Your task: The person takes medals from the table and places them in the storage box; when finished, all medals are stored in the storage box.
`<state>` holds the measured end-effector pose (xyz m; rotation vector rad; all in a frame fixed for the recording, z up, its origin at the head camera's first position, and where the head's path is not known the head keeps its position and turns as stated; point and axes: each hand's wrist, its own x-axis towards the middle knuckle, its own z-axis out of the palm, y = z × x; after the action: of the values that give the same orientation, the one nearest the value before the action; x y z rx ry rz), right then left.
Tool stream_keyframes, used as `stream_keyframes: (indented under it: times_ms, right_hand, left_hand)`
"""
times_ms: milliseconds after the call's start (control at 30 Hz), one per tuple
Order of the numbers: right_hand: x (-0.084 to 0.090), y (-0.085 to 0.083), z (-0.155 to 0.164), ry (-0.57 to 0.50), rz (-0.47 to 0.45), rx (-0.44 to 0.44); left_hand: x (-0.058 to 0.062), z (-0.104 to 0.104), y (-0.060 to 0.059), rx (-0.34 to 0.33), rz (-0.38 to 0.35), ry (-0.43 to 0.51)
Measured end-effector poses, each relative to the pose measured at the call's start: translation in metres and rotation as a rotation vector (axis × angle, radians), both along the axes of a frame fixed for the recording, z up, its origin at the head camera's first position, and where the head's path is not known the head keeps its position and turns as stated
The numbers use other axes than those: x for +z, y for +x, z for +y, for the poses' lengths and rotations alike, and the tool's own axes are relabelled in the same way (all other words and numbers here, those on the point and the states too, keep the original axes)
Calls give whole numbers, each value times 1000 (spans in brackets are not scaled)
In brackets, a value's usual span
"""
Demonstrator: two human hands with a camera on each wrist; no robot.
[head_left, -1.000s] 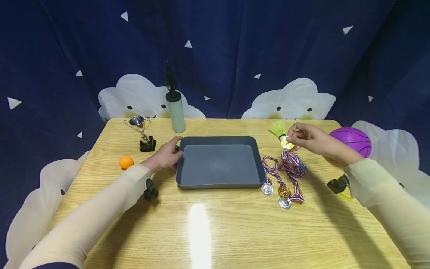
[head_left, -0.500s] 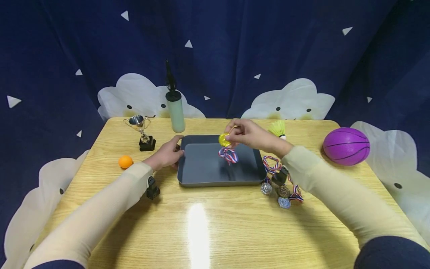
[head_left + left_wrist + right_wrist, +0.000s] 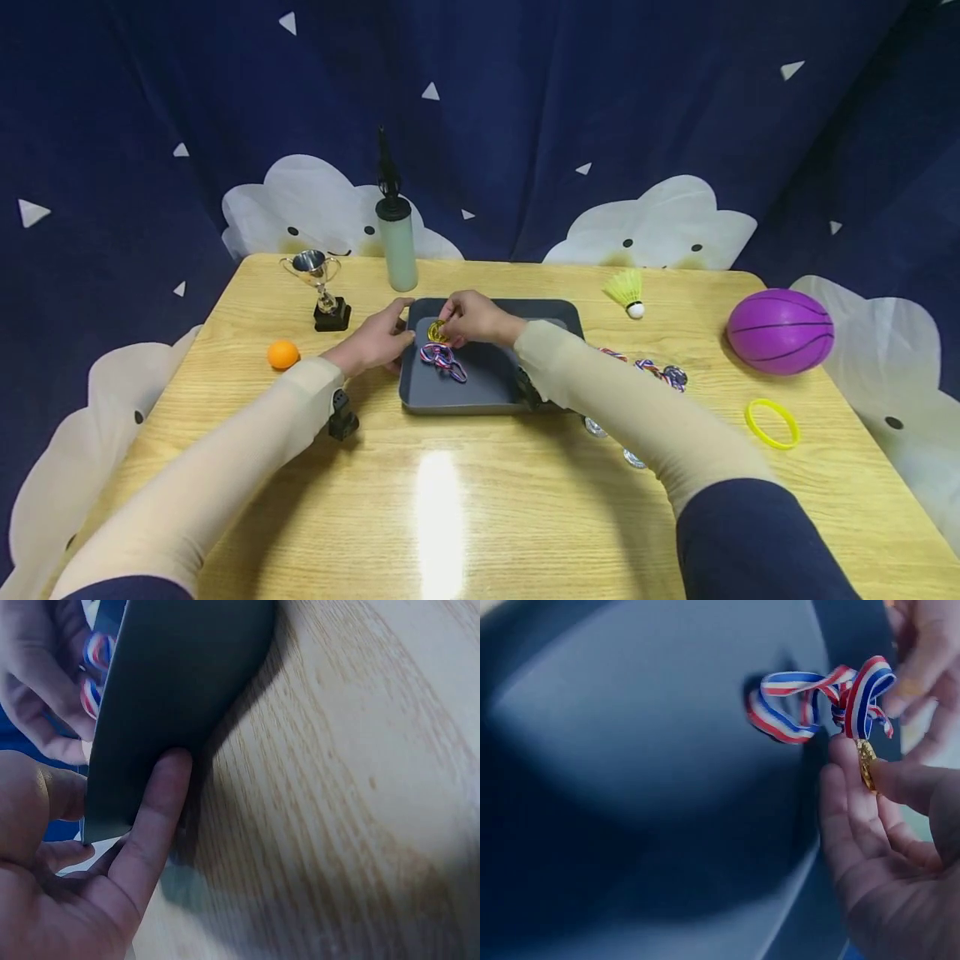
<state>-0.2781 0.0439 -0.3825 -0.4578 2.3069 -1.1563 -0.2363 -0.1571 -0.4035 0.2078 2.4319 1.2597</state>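
My left hand grips the left wall of a dark grey rectangular tray. The left wrist view has fingers against the outer wall and other digits at the rim. Over the tray's left end, my right hand pinches a gold medal between thumb and fingers. Its red, white and blue ribbon is bunched and trails below it. Up close in the right wrist view, the medal is edge-on between the fingertips. The right forearm partly hides other medals to the tray's right, including a silver medal.
A trophy, an orange ball and a pale green hand pump stand on the left side. To the right are a yellow shuttlecock, a purple basketball and a yellow wristband.
My right hand has carried the gold medal leftward, from beside the shuttlecock to the tray's left end, and lowered it. The left hand has stayed at the tray's left wall.
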Motion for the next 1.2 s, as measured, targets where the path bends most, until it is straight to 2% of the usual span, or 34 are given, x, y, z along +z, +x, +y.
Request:
stream_keyframes:
  times_ms: [133, 233, 300, 467, 533, 700, 800, 900, 1033, 1200]
  right_hand:
    - [-4, -1, -6, 101, 67, 7]
    - [-1, -1, -6, 163, 122, 24]
    - [3, 0, -5, 178, 124, 24]
    - [16, -1, 7, 153, 92, 1]
    - [21, -2, 16, 107, 124, -9]
    - [43, 1, 54, -25, 230, 0]
    - [56, 8, 86, -68, 252, 22]
    - [62, 18, 122, -64, 249, 42]
    - [59, 40, 166, -7, 210, 49]
    - [38, 69, 205, 55, 159, 38]
  left_hand:
    - [5, 2, -3, -8, 9, -12]
    - [8, 4, -5, -13, 13, -21]
    - [8, 5, -6, -19, 14, -28]
    - [8, 7, -6, -26, 16, -31]
    - [8, 8, -6, -20, 10, -12]
    - [9, 9, -3, -14, -1, 24]
    - [9, 9, -2, -9, -6, 25]
    - [8, 9, -1, 2, -11, 28]
    - [4, 6, 0, 12, -16, 26]
    - [0, 2, 2, 8, -17, 22]
